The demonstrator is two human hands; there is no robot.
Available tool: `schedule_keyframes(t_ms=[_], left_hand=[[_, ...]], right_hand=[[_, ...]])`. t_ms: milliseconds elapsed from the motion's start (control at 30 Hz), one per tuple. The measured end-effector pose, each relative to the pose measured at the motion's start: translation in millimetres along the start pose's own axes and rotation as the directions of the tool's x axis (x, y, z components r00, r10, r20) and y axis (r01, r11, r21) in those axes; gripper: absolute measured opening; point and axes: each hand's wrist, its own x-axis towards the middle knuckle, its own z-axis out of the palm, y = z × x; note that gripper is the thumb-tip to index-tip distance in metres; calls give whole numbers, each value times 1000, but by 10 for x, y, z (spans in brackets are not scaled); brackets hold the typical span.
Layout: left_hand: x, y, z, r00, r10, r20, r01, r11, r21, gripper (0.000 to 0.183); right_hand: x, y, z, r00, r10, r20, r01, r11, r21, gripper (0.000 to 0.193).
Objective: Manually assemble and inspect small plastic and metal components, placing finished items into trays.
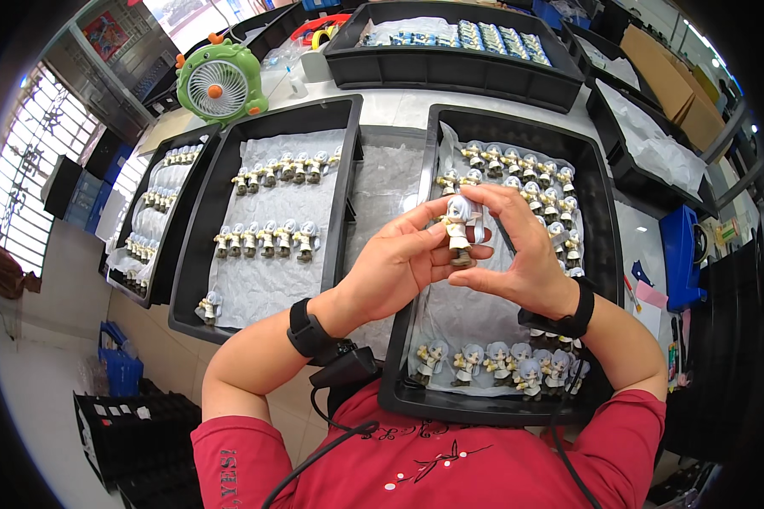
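Between my two hands a small painted figurine (458, 222) stands upright, with pale hair, a white outfit and dark brown boots. My left hand (392, 265) holds it from the left, thumb against its side and fingers behind it. My right hand (526, 261) curls round its other side, index finger near the head and thumb by the boots. Both hands are above the right black tray (614, 246), which is lined with white paper. Similar figurines stand in rows at its far end, and a looser group (498, 360) lies along its near edge.
To the left, another black tray (197, 246) carries two rows of figurines and a single one near its corner. Beyond it is a narrower tray (163, 246). A green fan (221, 85) stands behind. At the back, a large black tray (450, 72) holds blue-and-white pieces.
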Motion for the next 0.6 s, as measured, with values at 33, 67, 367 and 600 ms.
schedule_keyframes(t_ms=[33,67,367,600], left_hand=[[0,7,0,1000,-9,8,9,1000,-4,46],[-1,14,4,1000,-15,17,15,1000,-1,46],[6,-15,-21,999,-36,33,36,999,18,45],[4,-31,-29,998,-55,-4,55,998,26,44]], right_hand=[[-4,-1,8,1000,14,-3,-14,1000,-2,75],[-11,-3,20,1000,27,-6,-27,1000,-3,75],[-48,31,23,999,35,-10,-35,999,-2,78],[-60,57,7,1000,28,-2,-28,1000,2,79]])
